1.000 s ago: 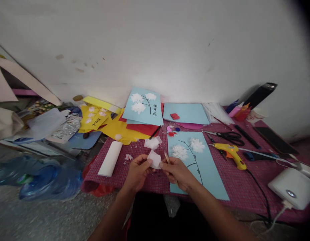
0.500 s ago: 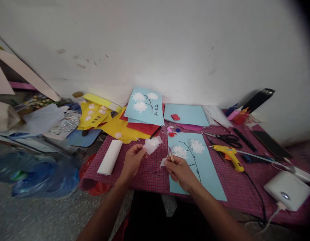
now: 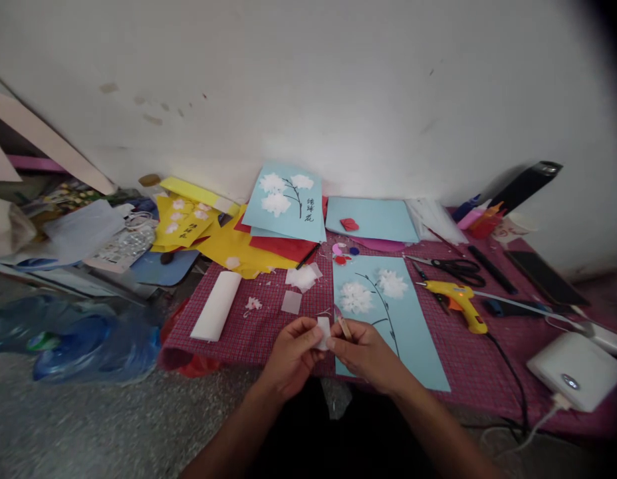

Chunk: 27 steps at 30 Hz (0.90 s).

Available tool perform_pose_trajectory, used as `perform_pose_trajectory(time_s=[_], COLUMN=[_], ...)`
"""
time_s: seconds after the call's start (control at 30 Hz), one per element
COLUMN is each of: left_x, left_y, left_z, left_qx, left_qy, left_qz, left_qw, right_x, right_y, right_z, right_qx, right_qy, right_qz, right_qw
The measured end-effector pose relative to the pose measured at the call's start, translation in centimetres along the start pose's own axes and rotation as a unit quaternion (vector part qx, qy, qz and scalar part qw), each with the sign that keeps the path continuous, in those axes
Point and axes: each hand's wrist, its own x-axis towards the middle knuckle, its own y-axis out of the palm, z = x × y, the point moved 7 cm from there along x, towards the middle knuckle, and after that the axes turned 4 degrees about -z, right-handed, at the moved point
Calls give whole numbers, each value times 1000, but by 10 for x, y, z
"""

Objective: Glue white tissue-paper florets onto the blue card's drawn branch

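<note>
While a small white piece of paper [image 3: 323,332] is held up near the front edge of the table, it is pinched on one side by the left hand [image 3: 294,352] and touched on the other by the right hand [image 3: 364,351]. Its lower part is hidden by the fingers, so its folds cannot be made out. A thin stick [image 3: 344,327] is also gripped by the right hand, and its lower end is covered by that hand. Half a second ago the hands were held apart; now they are brought close together. A see-through white square [image 3: 291,302] is now seen flat on the checked cloth [image 3: 263,336], just in front of a heap of white paper [image 3: 302,277]. Part of the blue sheet with white flowers [image 3: 411,326] is hidden under the right hand and arm. Farther right, a yellow glue gun [image 3: 461,305] is seen near black-handled scissors [image 3: 453,268]. At the far left, big blue bottles [image 3: 99,346] are blurred, and some are cut off by the edge.
</note>
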Motion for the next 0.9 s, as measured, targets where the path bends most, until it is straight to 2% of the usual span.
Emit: perform_pose_trajectory(time_s=[0.13,0.23,0.37,0.47,0.57,0.7,0.73,0.8,0.87,0.9], left_x=[6,9,9,7,8,8,7,5,3,2], left_y=[-4,-10,-9,-5,-3,-3,-2,0,3,4], left_z=[-1,1,-1,-1,0,3,4,7,9,10], left_qx=[47,79,154,212,216,157,133,87,59,57], left_qy=[44,61,103,116,114,87,69,19,-19,-22], left_qz=[-37,-58,-35,-12,-20,-51,-57,-63,-64,-63], left_qw=[997,993,982,970,969,983,987,994,996,996], right_x=[-21,-41,-62,-71,-77,-82,-83,-84,-86,-85], right_y=[-16,-32,-46,-49,-49,-63,-65,-64,-61,-61], right_z=[-2,-9,-14,-15,-14,-12,-12,-9,-4,-4], right_qx=[-86,-169,-289,-304,-247,-77,-16,100,165,174], right_qy=[-27,-29,-41,-46,-81,-108,-104,-99,-98,-94], right_qz=[-19,-59,-99,-95,-81,-122,-114,-56,5,9], right_qw=[996,983,951,947,962,984,988,989,981,980])
